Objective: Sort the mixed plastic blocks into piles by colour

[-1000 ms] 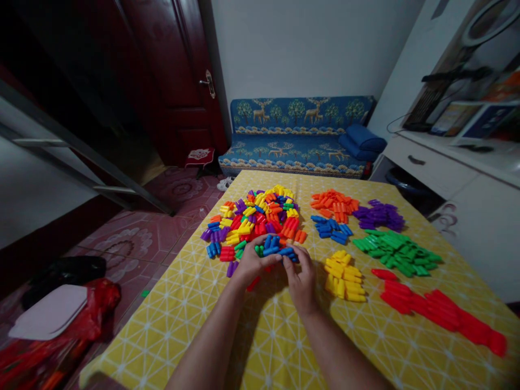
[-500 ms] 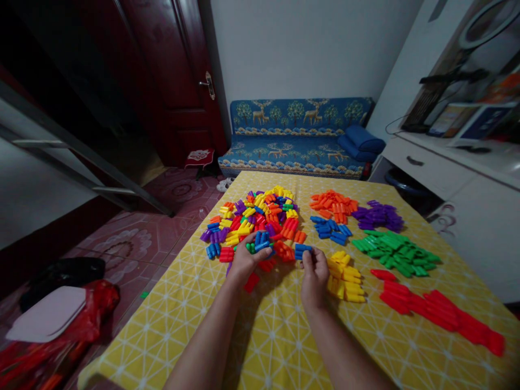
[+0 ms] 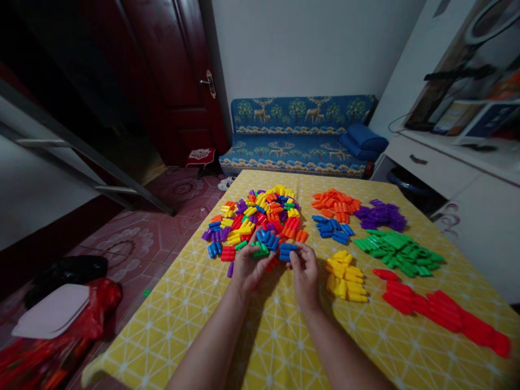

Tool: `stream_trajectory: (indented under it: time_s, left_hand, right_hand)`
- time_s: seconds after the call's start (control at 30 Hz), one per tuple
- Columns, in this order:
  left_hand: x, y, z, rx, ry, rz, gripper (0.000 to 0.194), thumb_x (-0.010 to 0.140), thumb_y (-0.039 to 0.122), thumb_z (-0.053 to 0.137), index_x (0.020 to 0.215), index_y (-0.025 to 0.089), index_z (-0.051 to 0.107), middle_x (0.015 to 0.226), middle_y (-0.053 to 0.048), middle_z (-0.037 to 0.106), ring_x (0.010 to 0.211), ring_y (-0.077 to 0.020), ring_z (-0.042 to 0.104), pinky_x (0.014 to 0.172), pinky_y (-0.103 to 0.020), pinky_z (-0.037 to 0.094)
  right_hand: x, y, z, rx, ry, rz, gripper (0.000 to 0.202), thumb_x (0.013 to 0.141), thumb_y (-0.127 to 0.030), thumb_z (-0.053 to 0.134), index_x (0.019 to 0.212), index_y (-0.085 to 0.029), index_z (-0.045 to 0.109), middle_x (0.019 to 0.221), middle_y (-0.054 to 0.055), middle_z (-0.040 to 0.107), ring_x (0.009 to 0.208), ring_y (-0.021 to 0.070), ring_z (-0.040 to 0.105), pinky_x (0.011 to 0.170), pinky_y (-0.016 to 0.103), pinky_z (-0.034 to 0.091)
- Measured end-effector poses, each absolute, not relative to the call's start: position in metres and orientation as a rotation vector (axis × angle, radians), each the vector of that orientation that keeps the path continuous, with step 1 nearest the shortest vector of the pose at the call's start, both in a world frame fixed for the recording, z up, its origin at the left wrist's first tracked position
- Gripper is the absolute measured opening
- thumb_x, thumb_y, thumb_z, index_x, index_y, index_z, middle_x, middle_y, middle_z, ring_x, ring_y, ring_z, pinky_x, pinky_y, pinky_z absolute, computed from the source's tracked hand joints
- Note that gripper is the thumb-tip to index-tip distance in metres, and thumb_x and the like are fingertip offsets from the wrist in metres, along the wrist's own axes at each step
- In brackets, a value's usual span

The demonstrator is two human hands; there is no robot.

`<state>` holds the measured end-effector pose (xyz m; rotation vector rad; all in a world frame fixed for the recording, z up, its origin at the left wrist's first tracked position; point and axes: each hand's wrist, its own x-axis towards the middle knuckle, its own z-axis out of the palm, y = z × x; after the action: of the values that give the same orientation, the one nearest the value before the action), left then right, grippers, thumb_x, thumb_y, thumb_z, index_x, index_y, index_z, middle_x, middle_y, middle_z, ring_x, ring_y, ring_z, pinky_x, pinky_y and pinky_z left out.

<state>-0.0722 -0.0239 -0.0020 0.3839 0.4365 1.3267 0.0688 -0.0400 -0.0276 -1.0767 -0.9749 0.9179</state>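
My left hand (image 3: 246, 270) is at the near edge of a mixed heap of bullet-shaped plastic building blocks (image 3: 260, 214). Its fingers curl under blue building blocks (image 3: 267, 239); a green block (image 3: 260, 250) shows just below, and I cannot tell whether it is held too. Between the thumb and fingers of my right hand (image 3: 305, 269) is another blue building block (image 3: 287, 251), close beside the left hand's blocks. Whether the two touch is unclear. To the right of that hand lies a pile of yellow blocks (image 3: 346, 277).
Sorted piles lie on the yellow tablecloth (image 3: 276, 336): orange (image 3: 336, 203), blue (image 3: 332, 228), purple (image 3: 379, 215) and green (image 3: 398, 253). A joined row of red blocks (image 3: 447, 317) stretches along the right. Beyond the table stands a blue patterned sofa (image 3: 280, 146); a white cabinet (image 3: 467, 227) flanks the right.
My right hand has moved left with its blue block, up close to my left hand. The left hand has turned, showing more of its palm and the blue blocks at its fingers.
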Motion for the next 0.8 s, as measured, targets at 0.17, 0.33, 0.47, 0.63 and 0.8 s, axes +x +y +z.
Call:
stream_trajectory:
  time_s: [0.17, 0.33, 0.47, 0.63, 0.8]
  left_hand:
    - [-0.070, -0.024, -0.001, 0.398, 0.469, 1.380, 0.069, 0.077, 0.002, 0.056, 0.140, 0.023, 0.037, 0.130, -0.011, 0.061, 0.121, -0.0266, 0.058, 0.106, -0.047, 0.043]
    - [-0.068, -0.022, -0.002, 0.444, 0.559, 1.435, 0.062, 0.077, 0.008, 0.066, 0.134, 0.017, 0.044, 0.120, -0.014, 0.066, 0.109, -0.0266, 0.065, 0.097, -0.042, 0.051]
    - [-0.067, -0.021, -0.003, 0.472, 0.665, 1.456, 0.054, 0.072, 0.014, 0.074, 0.122, 0.016, 0.053, 0.100, -0.008, 0.071, 0.083, -0.0185, 0.071, 0.077, -0.032, 0.059]
    - [-0.065, -0.022, -0.004, 0.520, 0.767, 1.443, 0.043, 0.070, 0.024, 0.078, 0.106, 0.013, 0.058, 0.081, -0.003, 0.069, 0.063, -0.0110, 0.065, 0.059, -0.022, 0.058]
    - [-0.064, -0.021, -0.006, 0.503, 0.829, 1.463, 0.042, 0.069, 0.026, 0.079, 0.104, 0.012, 0.059, 0.075, 0.000, 0.066, 0.057, -0.0079, 0.061, 0.052, -0.017, 0.055]
  right_hand:
    - [0.068, -0.040, -0.025, -1.082, -0.978, 0.921, 0.038, 0.083, -0.043, 0.061, 0.110, -0.018, 0.057, 0.089, 0.005, 0.066, 0.063, 0.0125, 0.059, 0.057, 0.026, 0.051]
    - [0.071, -0.042, -0.027, -1.104, -1.024, 0.888, 0.040, 0.085, -0.042, 0.059, 0.118, -0.018, 0.058, 0.091, 0.005, 0.067, 0.063, 0.0125, 0.060, 0.058, 0.027, 0.053]
    - [0.073, -0.044, -0.028, -1.150, -1.093, 0.805, 0.038, 0.087, -0.041, 0.056, 0.117, -0.019, 0.064, 0.101, 0.008, 0.068, 0.064, 0.0133, 0.061, 0.061, 0.029, 0.054]
    - [0.076, -0.040, -0.027, -1.144, -1.020, 0.733, 0.041, 0.088, -0.040, 0.053, 0.123, -0.018, 0.061, 0.114, 0.013, 0.066, 0.080, 0.0182, 0.066, 0.072, 0.034, 0.055]
    - [0.084, -0.028, -0.031, -1.135, -0.891, 0.663, 0.057, 0.085, -0.040, 0.058, 0.135, -0.014, 0.048, 0.121, 0.018, 0.062, 0.100, 0.0240, 0.064, 0.091, 0.044, 0.050]
